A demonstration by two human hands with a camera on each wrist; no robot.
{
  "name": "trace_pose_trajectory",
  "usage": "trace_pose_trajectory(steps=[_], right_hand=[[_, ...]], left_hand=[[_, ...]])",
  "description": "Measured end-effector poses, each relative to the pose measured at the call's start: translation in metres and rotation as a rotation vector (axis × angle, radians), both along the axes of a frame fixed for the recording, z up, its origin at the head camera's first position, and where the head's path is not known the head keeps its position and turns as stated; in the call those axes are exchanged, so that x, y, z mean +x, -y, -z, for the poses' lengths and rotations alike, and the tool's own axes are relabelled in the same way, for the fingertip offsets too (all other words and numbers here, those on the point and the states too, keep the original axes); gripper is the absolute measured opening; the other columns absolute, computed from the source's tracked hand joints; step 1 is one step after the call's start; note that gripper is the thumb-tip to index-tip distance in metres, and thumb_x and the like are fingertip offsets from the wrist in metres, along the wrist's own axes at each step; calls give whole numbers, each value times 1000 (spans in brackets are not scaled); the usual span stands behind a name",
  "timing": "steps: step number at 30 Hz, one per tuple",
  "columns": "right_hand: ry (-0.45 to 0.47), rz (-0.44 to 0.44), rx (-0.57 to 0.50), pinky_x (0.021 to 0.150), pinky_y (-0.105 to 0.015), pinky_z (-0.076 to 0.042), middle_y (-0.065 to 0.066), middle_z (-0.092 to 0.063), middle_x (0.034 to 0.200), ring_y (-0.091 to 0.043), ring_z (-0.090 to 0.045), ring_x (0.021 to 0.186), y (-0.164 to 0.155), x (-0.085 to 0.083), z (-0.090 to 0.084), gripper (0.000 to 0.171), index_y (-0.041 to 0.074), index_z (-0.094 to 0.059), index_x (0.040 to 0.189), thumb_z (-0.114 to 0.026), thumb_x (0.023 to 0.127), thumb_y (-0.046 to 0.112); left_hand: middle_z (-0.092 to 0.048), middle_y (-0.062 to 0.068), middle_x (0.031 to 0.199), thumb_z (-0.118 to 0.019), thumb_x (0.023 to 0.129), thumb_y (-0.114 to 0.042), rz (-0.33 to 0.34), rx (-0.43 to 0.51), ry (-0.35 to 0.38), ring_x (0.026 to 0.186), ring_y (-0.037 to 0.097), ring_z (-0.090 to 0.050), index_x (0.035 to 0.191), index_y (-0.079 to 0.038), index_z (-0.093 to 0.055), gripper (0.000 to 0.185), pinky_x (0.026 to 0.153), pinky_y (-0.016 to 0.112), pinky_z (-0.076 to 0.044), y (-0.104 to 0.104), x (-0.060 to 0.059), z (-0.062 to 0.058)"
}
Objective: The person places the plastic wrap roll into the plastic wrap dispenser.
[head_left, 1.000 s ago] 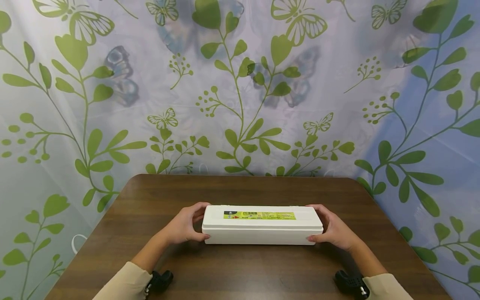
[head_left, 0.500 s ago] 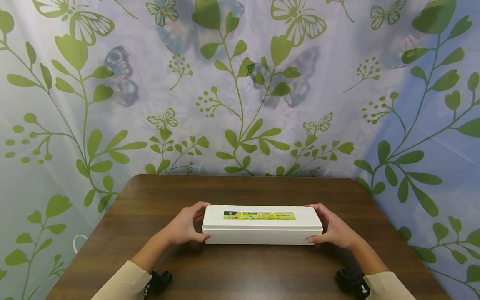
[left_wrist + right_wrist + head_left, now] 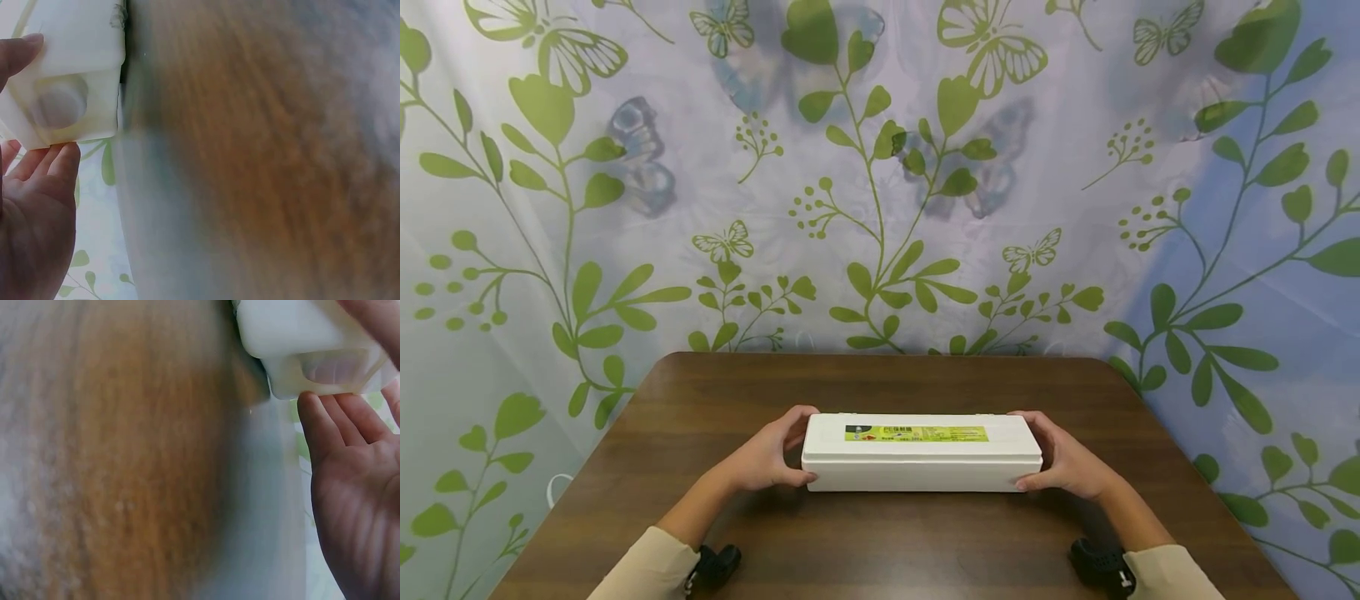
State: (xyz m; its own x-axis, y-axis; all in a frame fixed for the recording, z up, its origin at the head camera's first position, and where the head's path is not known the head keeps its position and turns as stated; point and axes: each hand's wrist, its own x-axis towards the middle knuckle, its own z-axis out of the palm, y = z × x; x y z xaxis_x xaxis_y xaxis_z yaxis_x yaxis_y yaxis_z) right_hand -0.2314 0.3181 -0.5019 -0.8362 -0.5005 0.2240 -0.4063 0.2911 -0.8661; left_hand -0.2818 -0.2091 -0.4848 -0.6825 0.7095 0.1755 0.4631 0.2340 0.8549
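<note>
A long white cling film box (image 3: 917,477) lies lengthwise across the table in the head view, its lid down. On top is a green and yellow label (image 3: 917,433). My left hand (image 3: 767,454) grips the left end, thumb at the front and fingers round the back. At the opposite end, my right hand (image 3: 1067,458) holds it the same way. The left wrist view shows the box's end (image 3: 94,100) with a round recess, between thumb and fingers. Fingers of the right hand (image 3: 359,481) touch the box (image 3: 294,328) in the right wrist view.
The brown wooden table (image 3: 887,379) has rounded far corners. Behind it hangs a pale curtain (image 3: 880,233) with green leaves and butterflies. Black wrist devices (image 3: 715,568) sit at both cuffs. A white loop (image 3: 555,490) shows beside the table's left edge.
The head view has shifted very slightly. Both hands keep their hold on the cling film box, which stays in place on the table.
</note>
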Motion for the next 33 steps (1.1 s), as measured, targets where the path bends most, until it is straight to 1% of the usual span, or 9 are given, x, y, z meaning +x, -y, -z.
trace_pose_trajectory(steps=[4,8,10,13,16,20,23,27,33], right_hand=[[19,13,7,84,-32,-61,-5,-51,139,-10,-61,114,0,0,0,91,5,-32,152,-85,78,-1],[27,48,26,83,-29,-59,-2,-51,138,-9,-60,113,0,2,-1,77,4,-33,152,-75,87,2],[27,63,30,86,-28,-58,-1,-52,138,-9,-59,114,0,2,-2,70,6,-35,152,-70,91,4],[30,74,23,87,-28,-57,-1,-53,138,-10,-60,115,1,2,-2,64,8,-37,151,-66,95,4],[36,71,4,87,-28,-57,0,-54,138,-9,-60,114,2,2,-2,63,7,-38,151,-66,95,2],[21,46,-43,87,-29,-58,1,-53,141,-8,-60,115,4,0,-1,69,-3,-33,153,-67,93,-3],[23,42,-82,86,-30,-59,2,-54,141,-8,-60,115,6,0,-3,73,-8,-31,153,-69,91,-5],[51,59,-100,84,-31,-60,5,-58,136,-8,-62,111,7,0,-4,71,-6,-36,151,-71,89,-4],[57,73,-89,86,-30,-59,4,-58,135,-9,-61,112,7,1,-3,71,-3,-39,149,-74,88,-4]], left_hand=[[-49,9,144,-89,78,-13,2,-2,-2,141,30,-50,144,-12,-36,86,115,35,-44,0,-1,1],[-50,8,143,-90,77,-13,-4,-8,-18,140,29,-51,145,-12,-36,87,116,39,-42,0,-3,1],[-51,7,143,-90,77,-14,-8,-14,-23,139,28,-52,145,-12,-36,87,115,41,-42,0,-2,0],[-51,7,143,-91,77,-16,-14,-17,-22,140,28,-51,146,-12,-36,88,116,44,-41,0,-1,0],[-51,7,144,-89,80,-19,-31,-16,-13,142,29,-49,147,-13,-37,85,117,47,-38,0,1,-1],[-51,8,145,-81,90,-26,-70,-30,6,144,31,-47,146,-15,-39,71,118,48,-36,0,3,-2],[-49,10,148,-75,95,-29,-76,-34,40,146,32,-45,148,-15,-38,66,116,45,-39,0,4,-3],[-46,12,150,-76,94,-24,-56,1,80,146,34,-45,148,-13,-37,68,114,38,-43,-1,3,-2],[-46,12,148,-81,90,-19,-45,53,84,143,32,-46,146,-13,-39,71,116,31,-40,0,2,0]])
